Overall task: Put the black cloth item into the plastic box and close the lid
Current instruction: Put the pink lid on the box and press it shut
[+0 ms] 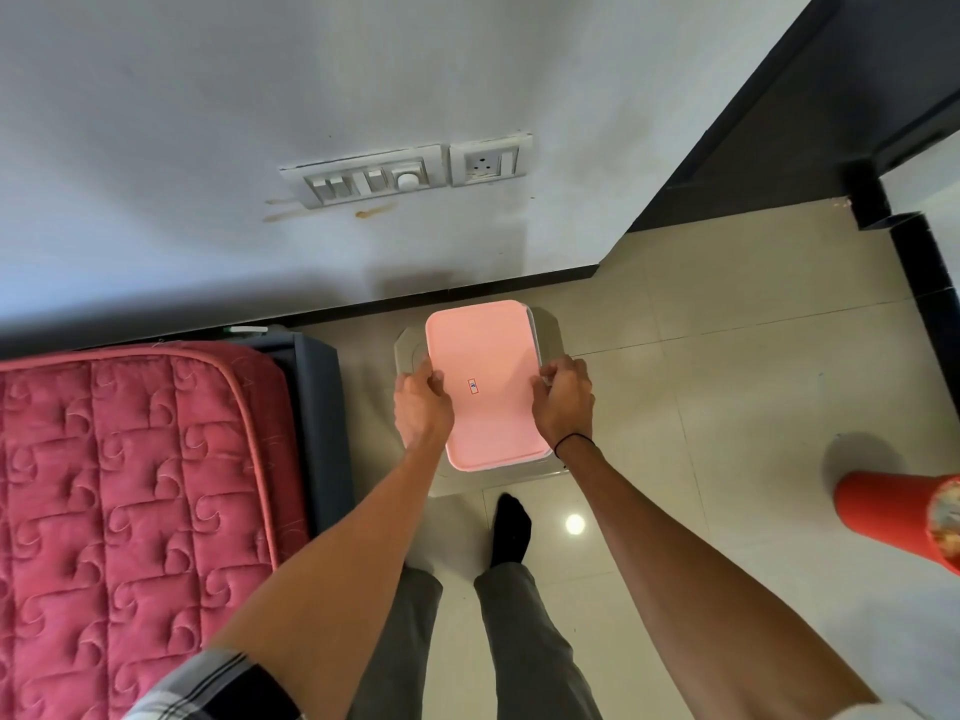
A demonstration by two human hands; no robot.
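I count one flat pink rectangular plastic lid (pixel 488 381) at the centre of the frame, lying on one plastic box (pixel 532 324) of which only a thin pale edge shows along the lid's right side. The box sits on one low grey stool (pixel 550 335) with cut corners. My left hand (pixel 422 402) curls over the lid's left edge and my right hand (pixel 565 400) curls over its right edge, fingers bent down onto the rim, thumbs on top. One thin black band (pixel 571 440) circles my right wrist. The black cloth item is not visible; the lid covers the box, so I cannot tell whether it is inside.

At the lower left lies one red quilted mattress (pixel 130 511) on a grey frame. On the white wall at the upper centre are one switch panel (pixel 363 176) and one socket plate (pixel 491 159). One orange-red object (pixel 893 511) juts in at the right edge. One black-socked foot (pixel 511 527) stands just below the stool, on beige floor tiles (pixel 701 381).
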